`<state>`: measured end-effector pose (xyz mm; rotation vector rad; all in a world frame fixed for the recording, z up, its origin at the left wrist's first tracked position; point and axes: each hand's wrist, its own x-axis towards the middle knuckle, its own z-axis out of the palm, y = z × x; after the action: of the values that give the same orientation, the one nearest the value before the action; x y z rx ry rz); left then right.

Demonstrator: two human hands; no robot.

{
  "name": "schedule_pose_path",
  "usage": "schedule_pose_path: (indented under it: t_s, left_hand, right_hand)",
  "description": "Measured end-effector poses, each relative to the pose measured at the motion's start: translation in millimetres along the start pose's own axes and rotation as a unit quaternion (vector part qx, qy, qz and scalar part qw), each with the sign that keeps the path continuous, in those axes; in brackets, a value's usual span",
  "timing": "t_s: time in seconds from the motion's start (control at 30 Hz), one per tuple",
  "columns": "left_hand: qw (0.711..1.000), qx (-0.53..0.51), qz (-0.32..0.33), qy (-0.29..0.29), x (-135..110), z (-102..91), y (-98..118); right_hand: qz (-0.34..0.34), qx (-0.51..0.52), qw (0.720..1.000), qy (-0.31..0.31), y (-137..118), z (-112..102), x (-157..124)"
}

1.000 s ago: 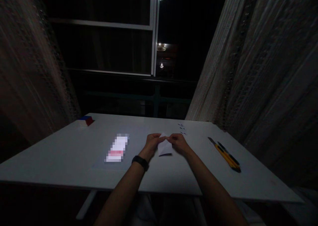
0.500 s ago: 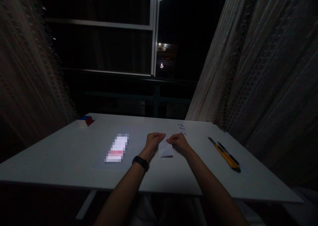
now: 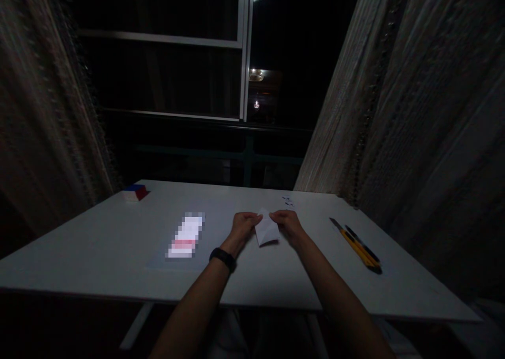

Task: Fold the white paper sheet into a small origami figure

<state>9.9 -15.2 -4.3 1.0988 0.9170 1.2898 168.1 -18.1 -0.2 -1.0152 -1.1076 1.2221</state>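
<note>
A small piece of folded white paper (image 3: 267,233) hangs between my two hands, just above the white table (image 3: 272,280). Its upper left edge is pinched by my left hand (image 3: 245,225), thumb on top, with a dark band on the wrist. On the other side my right hand (image 3: 289,223) grips the upper right edge between thumb and fingers. Creases show across the paper, and its lower corner points down toward me. The fingers behind the sheet are hidden.
Left of my hands lies a lit phone (image 3: 186,235), its screen blurred out. A yellow utility knife (image 3: 357,248) and a dark pen (image 3: 361,242) are at the right. Small marked papers (image 3: 288,200) lie beyond my right hand. A coloured cube (image 3: 135,192) sits back left.
The paper has turned slightly and shifted a little right. My right hand has moved right, so the gap between my thumbs is wider.
</note>
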Motion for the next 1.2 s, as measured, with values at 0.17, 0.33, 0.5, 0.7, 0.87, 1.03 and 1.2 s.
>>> schedule_pose_path:
  t_s: [0.17,0.33,0.5,0.7,0.87,1.03,1.2]
  left_hand:
    - [0.998,-0.024,-0.033,-0.055,-1.3,-0.7,1.5]
    - [0.996,-0.035,-0.041,-0.072,-0.8,-0.2,0.4]
    - [0.997,-0.037,-0.03,-0.055,0.2,1.6,-1.6]
    - [0.994,-0.067,-0.042,-0.078,-3.4,2.8,1.5]
    - [0.992,-0.074,-0.045,-0.087,-4.0,2.5,-0.4]
    - [0.993,-0.072,-0.042,-0.082,-3.5,1.2,-0.6]
    - [0.995,-0.059,-0.045,-0.074,-5.3,2.0,8.3]
  right_hand:
    - [-0.017,0.0,0.999,0.04,0.8,-0.7,5.2]
    - [-0.006,0.002,1.0,0.031,5.6,-3.8,9.4]
    - [-0.017,0.003,0.999,0.028,10.0,-7.2,11.0]
    - [-0.041,-0.003,0.995,0.089,6.4,-6.6,12.6]
    - [-0.046,0.001,0.995,0.083,6.6,-7.9,12.0]
    - [-0.045,-0.016,0.996,0.078,6.5,-7.9,10.2]
    - [-0.044,-0.036,0.996,0.065,0.4,-3.2,6.9]
